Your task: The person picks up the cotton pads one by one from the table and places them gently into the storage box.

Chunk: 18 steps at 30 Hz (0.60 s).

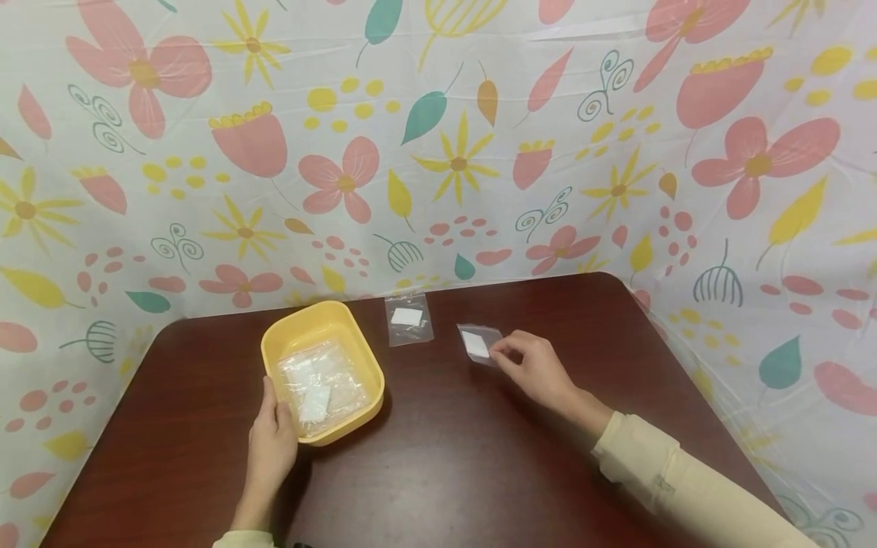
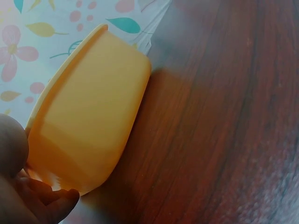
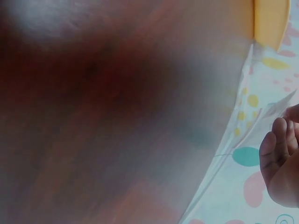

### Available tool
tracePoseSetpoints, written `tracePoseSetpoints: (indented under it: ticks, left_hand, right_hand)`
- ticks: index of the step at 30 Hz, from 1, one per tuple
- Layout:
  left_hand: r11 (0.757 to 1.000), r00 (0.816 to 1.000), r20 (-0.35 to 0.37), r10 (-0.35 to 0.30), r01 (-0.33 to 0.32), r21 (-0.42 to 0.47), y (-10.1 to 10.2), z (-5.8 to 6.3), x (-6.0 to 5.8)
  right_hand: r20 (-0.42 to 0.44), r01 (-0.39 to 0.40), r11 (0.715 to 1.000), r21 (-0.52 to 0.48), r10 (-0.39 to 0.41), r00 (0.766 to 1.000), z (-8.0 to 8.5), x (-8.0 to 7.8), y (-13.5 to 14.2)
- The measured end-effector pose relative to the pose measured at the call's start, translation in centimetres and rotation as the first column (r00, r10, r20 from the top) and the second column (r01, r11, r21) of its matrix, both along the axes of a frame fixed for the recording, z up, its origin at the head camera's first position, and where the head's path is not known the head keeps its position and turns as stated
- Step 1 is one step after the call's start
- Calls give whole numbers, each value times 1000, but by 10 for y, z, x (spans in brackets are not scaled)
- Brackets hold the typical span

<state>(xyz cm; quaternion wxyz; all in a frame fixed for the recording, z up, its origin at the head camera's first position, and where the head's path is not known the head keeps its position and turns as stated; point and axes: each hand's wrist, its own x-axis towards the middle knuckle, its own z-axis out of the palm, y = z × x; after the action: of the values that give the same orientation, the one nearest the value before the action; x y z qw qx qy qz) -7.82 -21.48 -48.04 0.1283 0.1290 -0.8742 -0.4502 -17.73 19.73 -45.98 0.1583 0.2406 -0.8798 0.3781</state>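
My left hand (image 1: pixel 271 449) holds a yellow plastic basin (image 1: pixel 311 323) by its near left side, thumb along the rim and fingers against the outer wall. Several clear plastic bags with white pieces (image 1: pixel 315 399) lie inside it. To the right, thumb and fingertips of my right hand (image 1: pixel 541 371) pinch the right edge of a small clear bag (image 1: pixel 476 344) with a white rectangle in it, over the table. Another such bag (image 1: pixel 409 317) lies flat between the basin and this hand. In the right wrist view a thin edge of the pinched bag (image 3: pixel 275 108) shows beyond the fingers.
A dark reddish-brown wooden table (image 1: pixel 425 472) with rounded back corners carries everything. Behind it and at both sides hangs a white curtain (image 1: pixel 438 183) printed with flowers and leaves, close to the table's edges.
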Motion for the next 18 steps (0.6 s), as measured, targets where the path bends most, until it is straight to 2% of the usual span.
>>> tracePoseSetpoints:
  ticks: [7,13,18]
  left_hand:
    - [1000,1000,5,2,-2,0,0,1,-1]
    - [1000,1000,23,0,0,4,-1,1,0]
    - [1000,1000,18,-4,4,4,0,1,0]
  right_hand:
    - [-15,-17,1000,-14,17,1000,0,3,0]
    - [-46,-25,1000,-18,25,999,4,0,-5]
    - [-38,-31,999,-17,30,999,9,-4,-13]
